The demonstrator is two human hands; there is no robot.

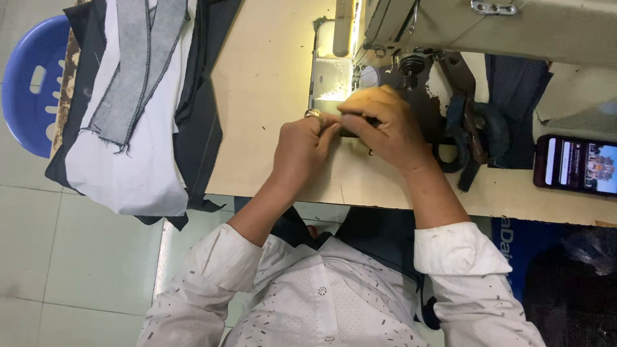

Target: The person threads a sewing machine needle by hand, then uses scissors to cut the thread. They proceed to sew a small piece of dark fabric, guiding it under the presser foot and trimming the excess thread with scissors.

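The dark piece (352, 130) lay mostly hidden under both hands (379, 125) — its shape unclear; the top edge cut off the machine (514, 32).

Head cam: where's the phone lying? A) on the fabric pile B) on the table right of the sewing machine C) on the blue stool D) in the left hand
B: the phone, screen lit, lies on the table right of the sewing machine, away from both hands.
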